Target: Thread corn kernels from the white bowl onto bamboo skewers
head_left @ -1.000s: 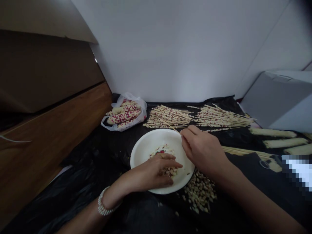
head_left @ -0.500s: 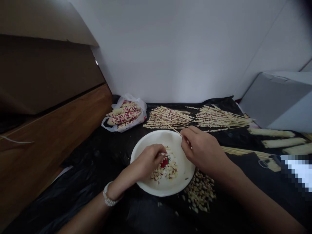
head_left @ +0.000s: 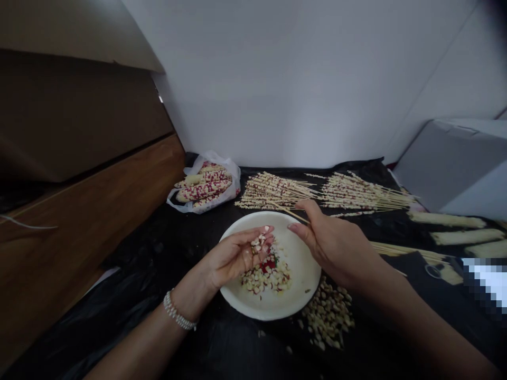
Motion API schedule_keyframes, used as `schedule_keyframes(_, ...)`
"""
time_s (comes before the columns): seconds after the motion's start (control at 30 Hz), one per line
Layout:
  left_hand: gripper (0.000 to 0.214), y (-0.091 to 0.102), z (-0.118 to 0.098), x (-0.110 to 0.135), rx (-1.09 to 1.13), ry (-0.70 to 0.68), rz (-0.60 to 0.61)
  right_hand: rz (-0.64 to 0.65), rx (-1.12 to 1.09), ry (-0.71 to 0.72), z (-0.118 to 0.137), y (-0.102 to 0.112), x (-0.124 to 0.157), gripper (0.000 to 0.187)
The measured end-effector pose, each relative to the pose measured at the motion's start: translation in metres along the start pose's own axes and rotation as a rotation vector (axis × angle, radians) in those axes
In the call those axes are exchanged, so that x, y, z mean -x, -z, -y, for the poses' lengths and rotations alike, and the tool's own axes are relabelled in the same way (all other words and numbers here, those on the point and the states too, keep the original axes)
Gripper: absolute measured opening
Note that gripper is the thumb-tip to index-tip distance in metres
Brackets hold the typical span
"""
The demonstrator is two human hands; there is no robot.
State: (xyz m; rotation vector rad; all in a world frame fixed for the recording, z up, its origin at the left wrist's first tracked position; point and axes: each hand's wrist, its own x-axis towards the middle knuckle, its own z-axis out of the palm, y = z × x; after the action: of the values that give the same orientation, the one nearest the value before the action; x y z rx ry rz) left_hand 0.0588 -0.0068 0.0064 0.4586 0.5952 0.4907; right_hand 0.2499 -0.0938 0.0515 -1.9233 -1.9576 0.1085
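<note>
Left hand (head_left: 233,256) is turned palm up over the white plate (head_left: 307,266), fingers cupped around a few kernels (head_left: 259,243). Right hand (head_left: 335,245) pinches a thin skewer (head_left: 291,214) at the plate's far rim; its long axis runs far-left from the fingertips. Loaded skewers (head_left: 273,191) lie beyond the plate.

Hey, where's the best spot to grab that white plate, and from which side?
Grip the white plate by its rim at the near-left edge, coming from the near side. That stretch is bare: loose kernels crowd its right edge, and the left hand and right hand hover over the rest.
</note>
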Motion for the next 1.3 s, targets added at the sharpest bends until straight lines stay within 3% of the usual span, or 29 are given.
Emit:
schedule_keyframes(0.17,0.025,0.002,0.002,0.001,-0.046,-0.092,-0.042,0.113,0.023,0.066,0.002,-0.004,0.0,0.035)
schedule_keyframes(0.33,0.011,0.004,0.0,0.001,-0.035,-0.161,-0.093,0.069,0.021,0.197,0.0,-0.013,-0.002,0.035)
schedule_keyframes(0.57,0.012,0.001,0.001,0.001,-0.021,-0.186,-0.125,0.084,0.025,0.151,0.004,-0.019,0.0,0.031)
schedule_keyframes(0.67,0.012,0.001,0.001,0.002,-0.028,-0.176,-0.127,0.028,0.027,0.157,0.005,-0.02,-0.001,0.028)
schedule_keyframes(0.77,0.013,0.002,0.001,0.002,-0.042,-0.184,-0.128,0.004,0.092,0.164,0.006,-0.021,-0.002,0.03)
schedule_keyframes(1.0,0.018,0.003,0.001,0.0,-0.041,-0.188,-0.153,0.093,0.171,0.157,0.009,-0.02,0.001,0.033)
schedule_keyframes(1.3,0.013,0.002,0.003,0.0,-0.066,-0.23,-0.172,0.052,0.267,0.163,0.009,-0.025,0.003,0.039)
